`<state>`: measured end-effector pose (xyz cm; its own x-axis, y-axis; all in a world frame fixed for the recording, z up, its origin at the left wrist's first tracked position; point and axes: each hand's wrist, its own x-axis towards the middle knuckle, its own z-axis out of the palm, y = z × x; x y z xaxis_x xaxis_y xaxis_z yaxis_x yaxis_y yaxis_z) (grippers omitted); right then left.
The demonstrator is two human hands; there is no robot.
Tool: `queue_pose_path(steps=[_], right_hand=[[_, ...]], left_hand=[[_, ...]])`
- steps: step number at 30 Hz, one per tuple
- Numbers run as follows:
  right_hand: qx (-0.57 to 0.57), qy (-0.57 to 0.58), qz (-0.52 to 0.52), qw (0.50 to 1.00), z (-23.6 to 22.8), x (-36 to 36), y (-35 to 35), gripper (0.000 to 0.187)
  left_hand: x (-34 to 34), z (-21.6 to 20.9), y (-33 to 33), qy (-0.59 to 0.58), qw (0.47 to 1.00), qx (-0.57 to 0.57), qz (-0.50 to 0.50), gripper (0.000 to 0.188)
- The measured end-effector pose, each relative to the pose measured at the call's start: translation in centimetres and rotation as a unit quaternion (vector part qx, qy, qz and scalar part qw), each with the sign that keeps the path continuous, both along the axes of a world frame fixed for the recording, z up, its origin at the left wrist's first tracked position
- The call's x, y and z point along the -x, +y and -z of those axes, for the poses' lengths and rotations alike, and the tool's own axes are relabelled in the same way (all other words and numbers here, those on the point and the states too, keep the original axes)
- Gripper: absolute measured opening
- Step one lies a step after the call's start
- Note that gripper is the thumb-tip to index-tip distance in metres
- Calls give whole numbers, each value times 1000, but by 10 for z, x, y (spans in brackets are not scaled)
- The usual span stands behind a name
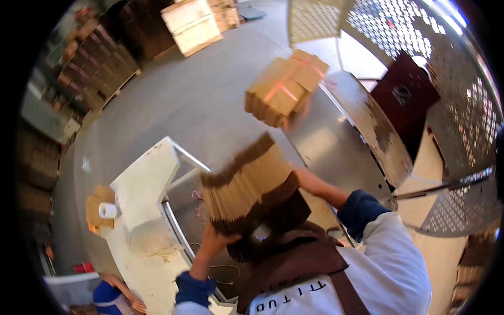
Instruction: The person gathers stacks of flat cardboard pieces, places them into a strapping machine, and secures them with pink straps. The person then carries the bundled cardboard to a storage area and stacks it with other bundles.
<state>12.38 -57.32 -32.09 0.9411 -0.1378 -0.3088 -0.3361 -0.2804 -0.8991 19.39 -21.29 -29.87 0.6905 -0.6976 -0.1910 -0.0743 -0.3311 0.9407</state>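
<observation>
A thick stack of flattened cardboard boxes (247,184) is held up against my body, its many folded edges fanned toward the far left. My left hand (218,242) grips the stack's near left lower corner, thumb along its side. At the opposite side, my right hand (307,181) clasps the stack's right end; most of its fingers are hidden behind the cardboard. Beyond it, a second cardboard bundle (278,89), bound with a pink strap, rests at the far end of a metal table (336,152), apart from both hands.
On the left stands a white table (144,178) with a white roll (107,210) and a small carton (94,202). Another person's arm (123,291) shows at lower left. Perforated metal panels (399,26) border the right. Stacked cartons (97,68) sit on a pallet far left.
</observation>
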Motion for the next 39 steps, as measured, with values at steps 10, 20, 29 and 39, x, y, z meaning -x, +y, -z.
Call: queue_pose_path(steps=[10, 20, 29, 39], right_hand=[[-147, 107, 308, 934, 9, 210, -178, 62], [-195, 357, 451, 794, 133, 272, -220, 85], [-138, 324, 473, 808, 136, 282, -206, 95], [-79, 325, 494, 803, 123, 271, -204, 88]], left_hand=[[-52, -25, -322, 255, 878, -124, 386, 77], [-32, 135, -552, 332, 617, -473, 534, 80], [-22, 137, -554, 336, 634, -466, 518, 88], [-15, 140, -551, 393, 691, -416, 441, 66]])
